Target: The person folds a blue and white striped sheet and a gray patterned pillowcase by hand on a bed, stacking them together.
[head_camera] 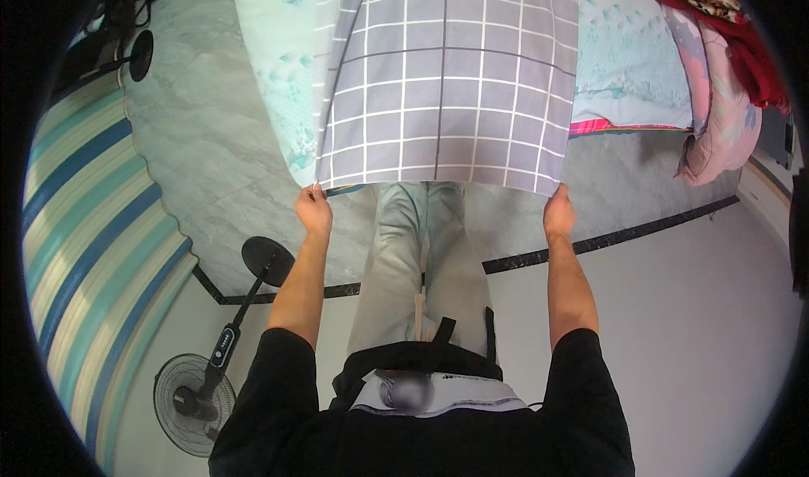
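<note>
A grey checked cloth (468, 91) with white and dark lines stretches between my hands, its near edge pulled almost straight. My left hand (314, 210) pinches its near left corner, and my right hand (560, 213) grips the near right corner. Beyond them the cloth runs out of view at the top, lying over a bed with a pale blue patterned sheet (632, 60). On the left, part of the cloth is folded over itself. Whether it is a sheet or a quilt cover I cannot tell.
A pedestal fan (194, 404) stands by the wall at lower left. Striped curtains (95, 224) hang along the left side. Pink bedding (727, 142) droops off the bed's right side, near a red blanket (752, 66). Grey marble-look floor (196, 117) surrounds the bed.
</note>
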A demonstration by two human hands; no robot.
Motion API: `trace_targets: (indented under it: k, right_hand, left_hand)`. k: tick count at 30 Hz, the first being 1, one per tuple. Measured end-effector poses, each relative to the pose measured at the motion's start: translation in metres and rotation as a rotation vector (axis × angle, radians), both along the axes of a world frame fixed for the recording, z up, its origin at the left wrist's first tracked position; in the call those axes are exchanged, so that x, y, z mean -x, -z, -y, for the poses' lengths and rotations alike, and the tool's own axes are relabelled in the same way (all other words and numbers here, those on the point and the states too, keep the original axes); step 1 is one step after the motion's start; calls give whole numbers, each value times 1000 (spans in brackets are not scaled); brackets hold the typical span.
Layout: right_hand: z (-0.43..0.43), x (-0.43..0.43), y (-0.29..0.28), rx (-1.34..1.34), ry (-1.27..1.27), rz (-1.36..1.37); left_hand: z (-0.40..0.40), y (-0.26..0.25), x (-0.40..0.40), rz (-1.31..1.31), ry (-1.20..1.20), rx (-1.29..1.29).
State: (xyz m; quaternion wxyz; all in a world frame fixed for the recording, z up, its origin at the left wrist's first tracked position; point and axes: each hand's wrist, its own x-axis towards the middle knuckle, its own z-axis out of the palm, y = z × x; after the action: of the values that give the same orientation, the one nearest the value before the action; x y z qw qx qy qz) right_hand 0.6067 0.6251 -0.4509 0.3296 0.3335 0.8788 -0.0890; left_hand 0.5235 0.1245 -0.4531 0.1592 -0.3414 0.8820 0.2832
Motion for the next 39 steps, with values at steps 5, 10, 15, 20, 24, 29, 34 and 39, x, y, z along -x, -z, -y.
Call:
trace_targets:
  k: [5, 10, 15, 20, 24, 29, 34, 39]
  right_hand:
    - [12, 12, 18, -3, 91, 115]
    - [20, -3, 63, 103, -18, 180]
    - [56, 8, 82, 233, 42, 288]
    - [134, 34, 54, 570, -97, 45]
    - [198, 65, 25, 731, 0, -110]
    - [277, 106, 11, 773, -2, -306]
    - [356, 135, 5, 576, -118, -304]
    - [455, 186, -40, 475, 81, -336]
  left_hand:
    - [1, 17, -4, 15, 24, -11]
    - [1, 30, 11, 152, 184, 83]
    - [-11, 23, 16, 226, 238, 164]
    - [0, 14, 24, 215, 268, 84]
    - [25, 23, 24, 146, 367, -9]
    - [48, 35, 31, 172, 368, -162]
    - [62, 9, 44, 397, 605, -250]
    - [140, -49, 116, 197, 583, -453]
